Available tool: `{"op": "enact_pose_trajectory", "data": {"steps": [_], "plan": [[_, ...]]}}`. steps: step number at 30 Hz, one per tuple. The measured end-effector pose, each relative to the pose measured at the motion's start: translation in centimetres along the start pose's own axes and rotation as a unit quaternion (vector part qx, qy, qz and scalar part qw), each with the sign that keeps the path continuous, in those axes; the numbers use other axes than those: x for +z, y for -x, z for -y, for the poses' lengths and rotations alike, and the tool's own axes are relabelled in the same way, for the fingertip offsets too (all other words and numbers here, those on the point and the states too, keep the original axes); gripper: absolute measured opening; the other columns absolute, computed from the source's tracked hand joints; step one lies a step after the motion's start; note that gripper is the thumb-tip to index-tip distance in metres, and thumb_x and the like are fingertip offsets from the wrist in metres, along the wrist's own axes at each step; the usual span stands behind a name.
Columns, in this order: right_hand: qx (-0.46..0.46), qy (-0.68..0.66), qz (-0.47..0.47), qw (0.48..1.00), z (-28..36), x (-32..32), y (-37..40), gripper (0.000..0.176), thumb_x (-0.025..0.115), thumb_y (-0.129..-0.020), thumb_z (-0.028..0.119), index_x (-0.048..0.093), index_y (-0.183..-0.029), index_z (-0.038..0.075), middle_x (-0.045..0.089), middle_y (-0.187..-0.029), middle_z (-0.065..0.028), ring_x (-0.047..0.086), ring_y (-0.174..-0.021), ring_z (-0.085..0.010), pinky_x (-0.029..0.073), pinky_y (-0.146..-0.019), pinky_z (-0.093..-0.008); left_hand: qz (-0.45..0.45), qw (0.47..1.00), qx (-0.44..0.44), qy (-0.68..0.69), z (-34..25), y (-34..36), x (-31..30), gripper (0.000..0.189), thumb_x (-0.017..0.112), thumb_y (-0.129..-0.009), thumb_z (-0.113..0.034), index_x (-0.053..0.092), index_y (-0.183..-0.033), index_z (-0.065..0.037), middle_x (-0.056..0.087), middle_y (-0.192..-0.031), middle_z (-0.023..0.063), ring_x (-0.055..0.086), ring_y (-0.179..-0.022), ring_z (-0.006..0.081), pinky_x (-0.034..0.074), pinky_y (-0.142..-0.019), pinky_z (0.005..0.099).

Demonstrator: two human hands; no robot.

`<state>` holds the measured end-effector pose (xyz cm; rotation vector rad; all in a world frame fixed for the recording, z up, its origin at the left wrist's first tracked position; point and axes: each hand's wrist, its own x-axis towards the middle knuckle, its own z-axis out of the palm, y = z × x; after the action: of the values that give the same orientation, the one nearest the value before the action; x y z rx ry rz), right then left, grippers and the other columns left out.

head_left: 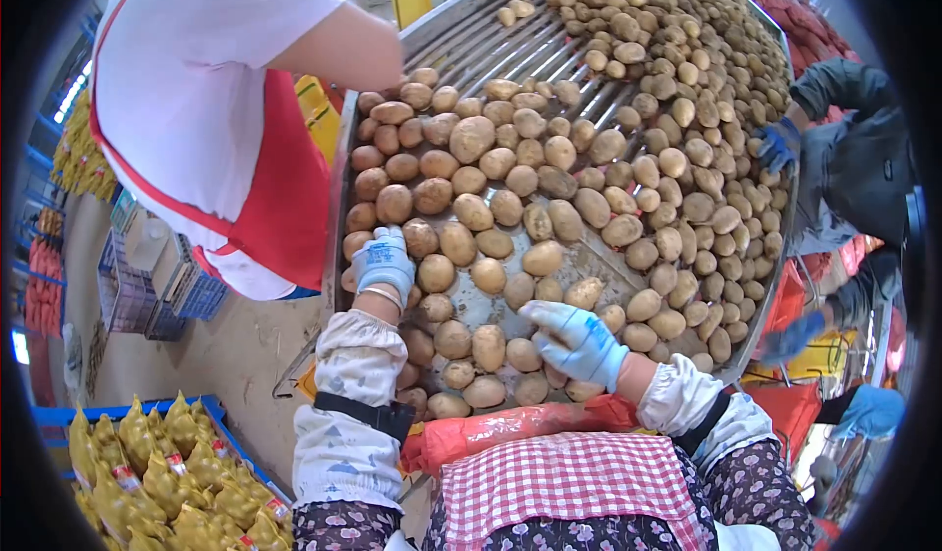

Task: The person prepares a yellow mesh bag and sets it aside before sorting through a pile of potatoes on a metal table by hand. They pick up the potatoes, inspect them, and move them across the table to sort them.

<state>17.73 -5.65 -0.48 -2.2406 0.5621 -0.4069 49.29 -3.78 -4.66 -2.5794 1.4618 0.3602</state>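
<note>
Many brown potatoes [473,139] cover a metal sorting table [589,257]. At the table's left edge, my left hand [385,264], in a light blue glove, is among the potatoes with its fingers curled down. Its palm is hidden, so whatever it grips does not show. Potatoes lie on both sides of it. Close to the table's near edge, my right hand [579,343], also gloved in light blue, reaches leftward over the potatoes. Its fingers are stretched out and partly apart, with no potato visible in them.
A co-worker in a red apron [285,178] stands at the left side, one arm over the table. Other workers' blue-gloved hands [778,146] show at the right. Yellow net bags [167,472] fill a blue-edged container at lower left. Metal rollers [491,55] span the far part.
</note>
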Motion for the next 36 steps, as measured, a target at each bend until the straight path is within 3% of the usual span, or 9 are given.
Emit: {"op": "enact_pose_trajectory", "data": {"steps": [6, 10, 12, 15, 20, 23, 28, 34, 36], "plan": [[0.297, -0.473, -0.061, 0.827, -1.7, -2.5, 4.4, 0.041, 0.055, -0.098, 0.019, 0.050, -0.138, 0.006, 0.061, -0.126, -0.0103, 0.060, -0.114, -0.0209, 0.048, -0.097, -0.0337, -0.049, 0.965, 0.018, 0.257, 1.3, 2.4, -1.5, 0.047, 0.070, -0.083, -0.030, 0.057, -0.123, -0.007, 0.061, -0.121, 0.0179, 0.060, -0.113, 0.0324, 0.049, -0.094, 0.0408], [0.227, -0.725, -0.118, 0.639, -0.1, -1.3, 2.1, 0.041, 0.057, -0.098, 0.023, 0.052, -0.136, 0.008, 0.057, -0.126, -0.0089, 0.055, -0.115, -0.0151, 0.047, -0.093, -0.0321, 0.125, 0.693, 0.172, 0.689, -5.5, 8.8, -1.7, 0.049, 0.060, -0.096, -0.022, 0.047, -0.140, -0.007, 0.057, -0.130, 0.0169, 0.057, -0.118, 0.0251, 0.046, -0.097, 0.0348], [0.217, -0.696, -0.140, 0.670, -0.4, -1.0, 0.9, 0.042, 0.054, -0.099, 0.029, 0.050, -0.136, 0.009, 0.060, -0.120, -0.0092, 0.059, -0.107, -0.0174, 0.051, -0.082, -0.0308, -0.181, 0.847, 0.353, 0.354, -7.9, 9.0, 0.0, 0.046, 0.058, -0.093, -0.022, 0.051, -0.136, -0.006, 0.054, -0.134, 0.0150, 0.049, -0.126, 0.0309, 0.037, -0.107, 0.0414], [0.273, -0.720, -0.132, 0.624, -3.7, -0.3, 1.2, 0.044, 0.039, -0.102, 0.037, 0.047, -0.135, 0.009, 0.063, -0.115, -0.0118, 0.064, -0.095, -0.0231, 0.055, -0.067, -0.0328, -0.201, 0.933, 0.280, 0.101, -5.3, 10.2, 3.3, 0.051, 0.057, -0.090, -0.026, 0.051, -0.137, -0.007, 0.047, -0.141, 0.0191, 0.036, -0.136, 0.0417, 0.026, -0.114, 0.0503], [0.204, -0.792, -0.162, 0.552, -2.0, -2.2, 1.6, 0.048, 0.038, -0.101, 0.040, 0.047, -0.135, 0.008, 0.062, -0.120, -0.0142, 0.064, -0.102, -0.0288, 0.057, -0.080, -0.0392, -0.080, 0.963, 0.255, 0.018, -0.7, 15.0, 2.4, 0.052, 0.057, -0.090, -0.036, 0.055, -0.131, -0.004, 0.054, -0.135, 0.0175, 0.044, -0.129, 0.0429, 0.038, -0.106, 0.0509], [0.219, -0.807, -0.174, 0.520, -1.9, -1.9, 2.4, 0.052, 0.038, -0.101, 0.046, 0.048, -0.135, 0.007, 0.061, -0.121, -0.0143, 0.064, -0.099, -0.0279, 0.058, -0.075, -0.0379, 0.044, 0.992, 0.076, 0.086, -1.5, 12.3, -0.5, 0.058, 0.041, -0.095, -0.052, 0.072, -0.072, -0.008, 0.069, -0.079, 0.0164, 0.067, -0.076, 0.0347, 0.053, -0.073, 0.0458], [0.202, -0.907, -0.093, 0.358, -3.4, -1.9, 4.0, 0.065, 0.041, -0.098, 0.056, 0.051, -0.133, 0.002, 0.068, -0.101, -0.0195, 0.070, -0.081, -0.0277, 0.060, -0.059, -0.0336, -0.313, 0.888, 0.260, 0.215, -6.5, 1.0, -1.2, 0.045, 0.057, -0.094, -0.033, 0.057, -0.133, -0.012, 0.053, -0.136, 0.0215, 0.047, -0.127, 0.0406, 0.036, -0.107, 0.0460], [0.242, -0.755, -0.192, 0.578, -5.1, -4.6, 7.2, 0.049, 0.053, -0.095, 0.046, 0.057, -0.120, 0.004, 0.067, -0.092, -0.0107, 0.067, -0.078, -0.0235, 0.057, -0.067, -0.0352, -0.186, 0.931, 0.284, 0.132, -13.2, 0.0, -0.3, 0.067, 0.056, -0.086, -0.055, 0.049, -0.141, -0.017, 0.034, -0.151, 0.0223, 0.030, -0.139, 0.0418, 0.012, -0.116, 0.0584], [0.270, -0.328, -0.445, 0.788, -5.4, -7.0, 8.0, 0.038, 0.065, -0.089, 0.037, 0.060, -0.115, 0.009, 0.065, -0.098, -0.0113, 0.066, -0.084, -0.0246, 0.054, -0.068, -0.0341, -0.176, 0.916, 0.346, 0.102, -12.6, 4.2, -0.4, 0.071, 0.064, -0.080, -0.052, 0.051, -0.140, -0.015, 0.033, -0.151, 0.0228, 0.029, -0.140, 0.0422, 0.015, -0.114, 0.0611]]}}
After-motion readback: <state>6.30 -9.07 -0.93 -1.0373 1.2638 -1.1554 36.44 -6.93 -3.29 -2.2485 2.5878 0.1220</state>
